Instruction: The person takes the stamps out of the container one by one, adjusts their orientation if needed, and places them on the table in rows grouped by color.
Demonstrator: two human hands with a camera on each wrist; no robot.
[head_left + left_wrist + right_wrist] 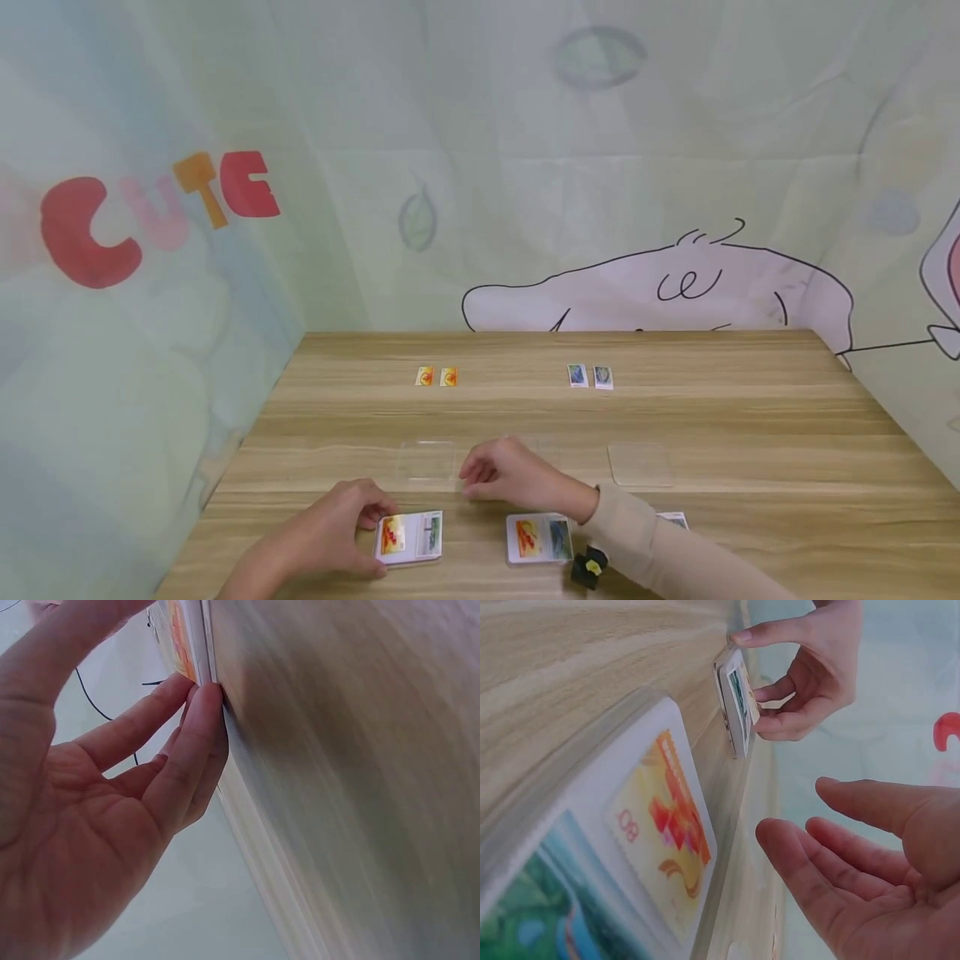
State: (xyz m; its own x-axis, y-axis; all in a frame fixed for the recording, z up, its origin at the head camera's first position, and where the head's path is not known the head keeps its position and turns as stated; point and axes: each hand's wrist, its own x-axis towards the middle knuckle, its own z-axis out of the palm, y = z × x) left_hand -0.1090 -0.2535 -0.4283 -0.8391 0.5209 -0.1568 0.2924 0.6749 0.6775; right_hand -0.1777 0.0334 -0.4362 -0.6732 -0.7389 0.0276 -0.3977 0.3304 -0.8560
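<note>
My left hand [345, 525] grips the left edge of a flat clear case [410, 536], thumb at its near corner and fingers at its far one. A red-orange postage stamp [393, 533] and a green landscape stamp [430, 535] lie on the white backing inside. In the left wrist view, fingertips [204, 697] press the case's side. My right hand [513, 475] hovers with loosely bent fingers and nothing in them, just beyond a second case [546, 542] that also bears two stamps. The right wrist view shows thumb and fingers [780, 832] apart.
Clear plastic lids [426, 461] [640, 465] lie mid-table, one partly behind my right hand. Farther back are two orange stamps [425, 376] [448, 377] and two blue-green ones [577, 376] [603, 377]. My right sleeve [637, 533] partly covers a third case [673, 518].
</note>
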